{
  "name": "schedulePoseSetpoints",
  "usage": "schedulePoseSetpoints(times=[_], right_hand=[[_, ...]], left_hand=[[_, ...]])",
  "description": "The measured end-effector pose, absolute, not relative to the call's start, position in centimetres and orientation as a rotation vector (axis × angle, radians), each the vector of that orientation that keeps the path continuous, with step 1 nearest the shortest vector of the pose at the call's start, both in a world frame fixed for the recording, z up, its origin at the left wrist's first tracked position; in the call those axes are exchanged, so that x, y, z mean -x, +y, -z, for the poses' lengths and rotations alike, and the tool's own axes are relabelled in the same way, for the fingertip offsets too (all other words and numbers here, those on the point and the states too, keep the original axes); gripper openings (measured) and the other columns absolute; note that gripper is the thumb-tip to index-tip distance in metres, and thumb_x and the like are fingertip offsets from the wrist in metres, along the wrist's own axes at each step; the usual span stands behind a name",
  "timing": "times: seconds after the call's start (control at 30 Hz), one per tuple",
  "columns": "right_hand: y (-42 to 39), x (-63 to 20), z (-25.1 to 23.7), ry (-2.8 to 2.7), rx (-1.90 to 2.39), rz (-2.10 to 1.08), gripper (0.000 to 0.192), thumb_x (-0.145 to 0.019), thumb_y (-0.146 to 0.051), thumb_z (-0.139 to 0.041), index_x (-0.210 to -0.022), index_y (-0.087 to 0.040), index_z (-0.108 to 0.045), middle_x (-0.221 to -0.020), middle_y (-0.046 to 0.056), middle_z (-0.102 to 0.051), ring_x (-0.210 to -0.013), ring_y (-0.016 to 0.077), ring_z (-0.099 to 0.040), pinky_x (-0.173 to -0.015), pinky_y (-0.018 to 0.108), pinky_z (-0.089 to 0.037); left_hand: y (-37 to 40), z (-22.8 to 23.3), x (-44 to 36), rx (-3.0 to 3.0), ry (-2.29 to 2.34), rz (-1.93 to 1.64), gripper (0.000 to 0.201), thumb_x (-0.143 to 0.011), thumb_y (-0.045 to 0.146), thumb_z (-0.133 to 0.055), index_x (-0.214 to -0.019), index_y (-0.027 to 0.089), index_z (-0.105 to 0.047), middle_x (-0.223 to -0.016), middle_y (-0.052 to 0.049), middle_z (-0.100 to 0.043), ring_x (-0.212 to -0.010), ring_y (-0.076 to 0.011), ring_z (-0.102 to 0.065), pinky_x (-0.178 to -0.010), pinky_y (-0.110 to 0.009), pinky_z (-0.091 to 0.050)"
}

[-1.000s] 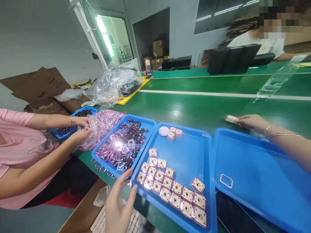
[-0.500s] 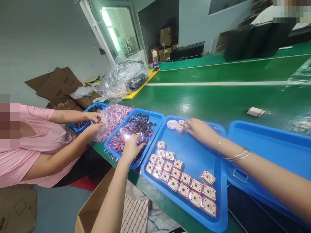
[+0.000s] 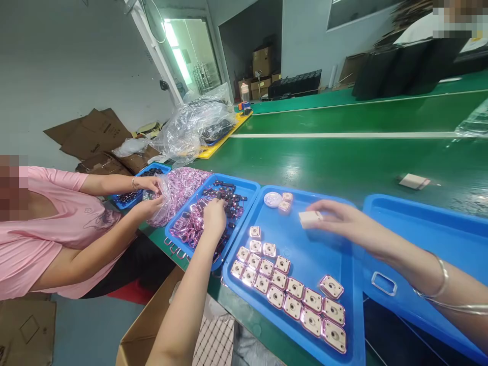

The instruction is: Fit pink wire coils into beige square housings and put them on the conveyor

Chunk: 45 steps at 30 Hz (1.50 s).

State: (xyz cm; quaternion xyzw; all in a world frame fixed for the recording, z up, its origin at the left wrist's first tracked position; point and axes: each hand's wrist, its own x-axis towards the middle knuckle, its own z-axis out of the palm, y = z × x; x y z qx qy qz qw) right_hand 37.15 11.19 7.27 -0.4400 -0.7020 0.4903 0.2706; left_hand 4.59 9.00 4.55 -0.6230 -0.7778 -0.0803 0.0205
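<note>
My right hand is raised above the middle blue tray. Between its fingertips is a cream block, smeared by motion. Below it, rows of cream square pieces with pink rims lie in the tray, each with a hole in the middle. Two more small square pieces rest beside a round white disc at the tray's back. My left hand reaches into the left blue tray, fingers closed among black clips and pink metal frames; what it grips is hidden.
At left, a person in a pink top handles a plastic bag of pink frames. Another blue tray at right holds one metal frame. A cream block lies on the green table.
My right hand has moved right, away from the two small pieces and disc, carrying a cream block. My left hand has shifted right and farther into its tray, its fingers drawn together.
</note>
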Motion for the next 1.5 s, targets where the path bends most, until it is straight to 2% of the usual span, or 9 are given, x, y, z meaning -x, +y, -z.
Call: schedulePoseSetpoints(times=[0.23, 0.5, 0.83, 0.9, 1.0, 1.13, 1.3, 1.4, 1.5], right_hand=[[7.0, -39.4, -8.8, -1.524, 1.129, -1.689, 0.037, -0.07, -0.045, -0.076, -0.099, -0.024, -0.068, -0.104, 0.009, -0.073, -0.102, 0.0317, -0.066, -0.088, 0.04, -0.053], [5.2, -39.5, -7.5, -0.947, 0.883, -1.974, 0.032, -0.079, -0.034, -0.072, -0.11, -0.029, -0.068, -0.112, 0.005, -0.071, -0.102, 0.0222, -0.064, -0.084, 0.029, -0.055], [4.7, -38.7, -5.8, -0.786, 0.743, -2.039, 0.036, -0.077, -0.024, -0.076, -0.112, -0.027, -0.066, -0.107, 0.005, -0.07, -0.096, 0.0174, -0.063, -0.086, 0.027, -0.052], [4.5, -38.5, -5.7, -0.771, 0.698, -2.054, 0.037, -0.077, -0.023, -0.076, -0.113, -0.027, -0.066, -0.106, 0.004, -0.07, -0.097, 0.0166, -0.062, -0.088, 0.027, -0.05], [4.1, -38.1, -5.9, -0.753, 0.618, -2.08, 0.036, -0.076, -0.023, -0.077, -0.111, -0.026, -0.067, -0.105, 0.003, -0.069, -0.095, 0.0143, -0.062, -0.088, 0.024, -0.048], [3.5, -38.0, -6.3, -0.766, 0.576, -2.095, 0.038, -0.072, -0.024, -0.081, -0.108, -0.027, -0.068, -0.102, 0.001, -0.068, -0.086, 0.0115, -0.063, -0.077, 0.018, -0.049], [3.1, -38.2, -6.7, -0.786, 0.593, -2.078, 0.038, -0.072, -0.024, -0.081, -0.107, -0.029, -0.067, -0.104, 0.0, -0.069, -0.085, 0.0116, -0.063, -0.075, 0.019, -0.049], [3.1, -38.2, -6.8, -0.798, 0.593, -2.047, 0.037, -0.072, -0.025, -0.08, -0.106, -0.029, -0.067, -0.103, 0.0, -0.069, -0.082, 0.0116, -0.063, -0.073, 0.02, -0.05], [3.2, -38.1, -6.8, -0.827, 0.591, -2.035, 0.035, -0.073, -0.025, -0.08, -0.105, -0.03, -0.067, -0.096, -0.001, -0.07, -0.079, 0.011, -0.063, -0.071, 0.019, -0.05]], left_hand=[[12.4, -3.8, -1.6, 2.154, -2.416, 0.21, 0.03, -0.091, 0.032, -0.056, -0.114, 0.014, -0.057, -0.114, -0.009, -0.06, -0.098, -0.0203, -0.061, -0.084, -0.041, -0.053], [12.2, -3.7, -0.4, 2.263, -2.4, 0.393, 0.028, -0.091, 0.033, -0.057, -0.112, 0.014, -0.058, -0.111, -0.008, -0.061, -0.096, -0.0196, -0.062, -0.083, -0.04, -0.053], [9.5, -6.9, -3.8, 2.241, -2.246, 1.109, 0.019, -0.082, 0.027, -0.066, -0.094, 0.013, -0.067, -0.081, -0.003, -0.067, -0.077, -0.017, -0.064, -0.078, -0.037, -0.054], [8.1, -7.9, -6.1, 2.267, -2.151, 1.311, 0.019, -0.08, 0.025, -0.066, -0.095, 0.014, -0.068, -0.084, -0.005, -0.069, -0.081, -0.0186, -0.066, -0.08, -0.035, -0.055], [5.2, -9.7, -10.0, 2.363, -1.988, 1.57, 0.017, -0.082, 0.021, -0.063, -0.098, 0.018, -0.067, -0.101, -0.005, -0.07, -0.096, -0.0185, -0.067, -0.089, -0.035, -0.055], [1.8, -12.0, -14.2, 2.608, -1.426, 1.956, 0.019, -0.074, 0.01, -0.071, -0.089, 0.021, -0.068, -0.08, 0.001, -0.071, -0.078, -0.0141, -0.068, -0.093, -0.041, -0.055], [0.0, -13.5, -15.9, 2.61, -1.128, 1.519, 0.021, -0.077, 0.009, -0.068, -0.097, 0.015, -0.065, -0.079, -0.001, -0.064, -0.074, -0.0125, -0.061, -0.09, -0.04, -0.055], [-0.7, -13.6, -16.1, 2.79, -1.191, 1.215, 0.009, -0.087, 0.018, -0.061, -0.095, 0.014, -0.061, -0.08, -0.003, -0.061, -0.077, -0.0142, -0.056, -0.092, -0.042, -0.05], [-1.1, -13.5, -16.5, 2.922, -1.259, 1.052, 0.014, -0.092, 0.026, -0.055, -0.09, 0.014, -0.059, -0.079, -0.004, -0.059, -0.076, -0.0156, -0.051, -0.077, -0.035, -0.048]])
